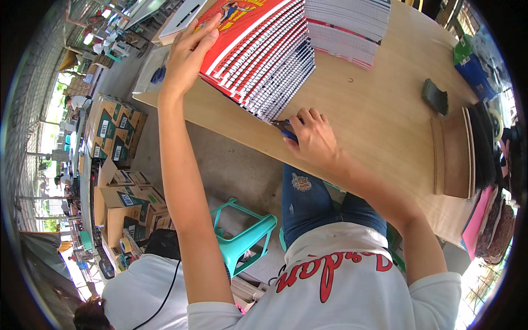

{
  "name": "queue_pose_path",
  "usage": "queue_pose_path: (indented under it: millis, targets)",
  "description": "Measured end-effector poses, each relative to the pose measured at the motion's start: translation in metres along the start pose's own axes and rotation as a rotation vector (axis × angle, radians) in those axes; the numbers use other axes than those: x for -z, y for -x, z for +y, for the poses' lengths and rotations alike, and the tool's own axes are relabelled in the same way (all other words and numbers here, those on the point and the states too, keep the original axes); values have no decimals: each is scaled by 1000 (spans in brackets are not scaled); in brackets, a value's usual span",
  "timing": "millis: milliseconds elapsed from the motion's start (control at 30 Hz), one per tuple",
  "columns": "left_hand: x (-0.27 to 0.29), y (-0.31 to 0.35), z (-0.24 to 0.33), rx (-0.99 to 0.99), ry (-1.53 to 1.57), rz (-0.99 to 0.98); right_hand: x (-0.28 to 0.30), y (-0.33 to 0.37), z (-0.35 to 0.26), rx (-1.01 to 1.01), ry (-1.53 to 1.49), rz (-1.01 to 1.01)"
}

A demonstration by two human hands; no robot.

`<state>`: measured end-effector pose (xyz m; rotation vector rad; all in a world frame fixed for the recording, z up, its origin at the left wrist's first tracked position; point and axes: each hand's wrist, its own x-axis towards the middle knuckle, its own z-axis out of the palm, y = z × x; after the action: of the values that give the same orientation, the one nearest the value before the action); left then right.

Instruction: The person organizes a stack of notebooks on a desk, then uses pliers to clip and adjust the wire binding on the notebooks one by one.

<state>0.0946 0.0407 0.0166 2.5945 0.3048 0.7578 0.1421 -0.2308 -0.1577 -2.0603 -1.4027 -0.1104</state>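
A tall stack of spiral-bound notebooks (261, 58) with red covers stands at the table's front edge, its wire bindings facing me. My left hand (190, 55) lies with fingers stretched on the top cover, at its left side. Down at the stack's lowest corner, my right hand (316, 135) is closed round the blue handles of small pliers (287, 129). The jaws of the pliers meet the end of a binding near the bottom; exactly what they grip is too small to tell.
Behind stands another stack of notebooks (349, 27). On the wooden table (379, 115) lie a dark block (435, 97) and, at right, brown boards (455, 154). A turquoise stool (247, 239), cardboard boxes (129, 206) and a person in white (146, 291) are at left.
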Motion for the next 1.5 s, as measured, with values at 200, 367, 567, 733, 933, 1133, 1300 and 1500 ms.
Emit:
queue_pose_path:
  millis: [200, 367, 567, 733, 933, 1133, 1300, 1500]
  targets:
    - [0, 0, -1, -16, 29, -2, 5, -2, 1, 22, 15, -31]
    - [0, 0, 3, 12, 14, -16, 7, -1, 2, 20, -14, -46]
    - [2, 4, -2, -5, 20, -4, 5, -5, -4, 54, 9, -107]
    - [-6, -3, 4, -38, 58, -53, 24, -79, 26, -698, -457, -814]
    - [3, 8, 3, 34, 28, 31, 24, -20, 31, -17, -108, -182]
    - [15, 7, -42, 251, 719, 417, 111, 51, 67, -264, 302, -22]
    - [-65, 50, -218, 399, 441, -187, 44, -18, 14, -791, -1224, 89]
    - [-130, 70, -246, 640, 571, -449, 3, -84, -10, -1200, -1394, 214]
